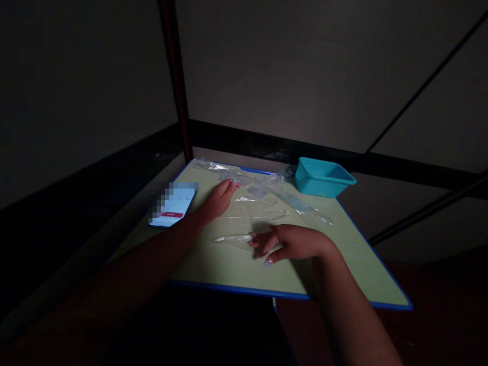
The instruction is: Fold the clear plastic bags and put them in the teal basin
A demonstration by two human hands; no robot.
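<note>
Clear plastic bags or sheets (263,211) lie spread over the middle and back of a pale green table (236,269). Toward the back, my left hand (223,197) is closed, its fingertips pressed together at the plastic; what they hold, if anything, is too small to make out. Nearer the front, my right hand (282,242) is over the lower edge of the plastic, palm turned partly sideways. Its fingers are slightly bent and apart, with the thumb separate.
A turquoise plastic basket (326,178) stands at the table's back right corner. On the left lies a phone (177,201) with a lit screen, beside my left forearm. Dark walls rise behind and to the left.
</note>
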